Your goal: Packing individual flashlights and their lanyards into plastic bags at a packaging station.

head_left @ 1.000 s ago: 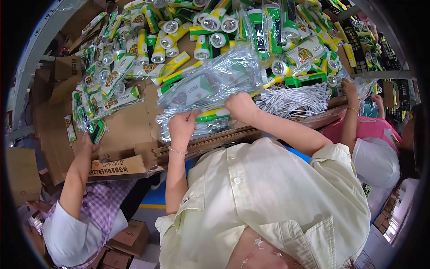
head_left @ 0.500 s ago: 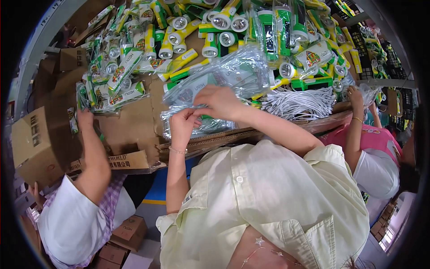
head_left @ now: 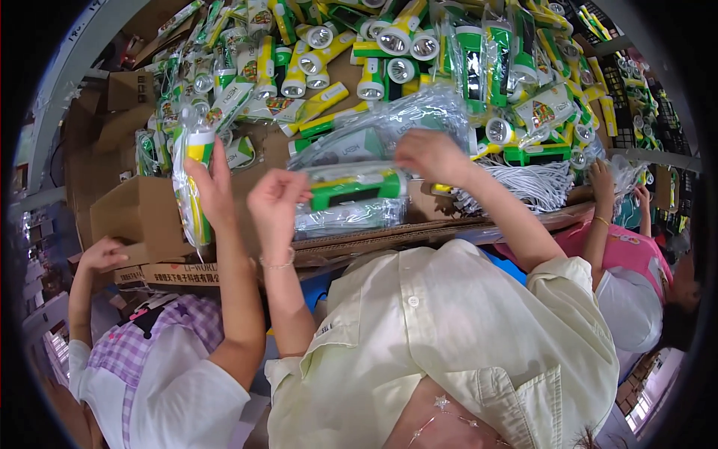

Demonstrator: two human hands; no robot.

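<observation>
Places are by clock face, centred on the torch (head_left: 351, 196). It lies lengthwise between the hands, just on the near side of the bag stack (head_left: 434, 112); the cords (head_left: 523, 184) lie toward three o'clock.

Left hand (head_left: 275, 196), nine o'clock: thumb and fingers pinched together, apparently on the clear film (head_left: 351, 170) at that end. Right hand (head_left: 432, 157), two o'clock: fingers bent at the film's corner; blur prevents confirming a grip.

Judgement on handling: keep the torch level, steady it from nine o'clock, draw the film evenly from two o'clock and avoid jerking, since thin film could tear or slip.

Appearance: green body, dark panel facing six o'clock, yellow stripe along twelve, pale end at three. Film glossy. Finer detail blurred.
</observation>
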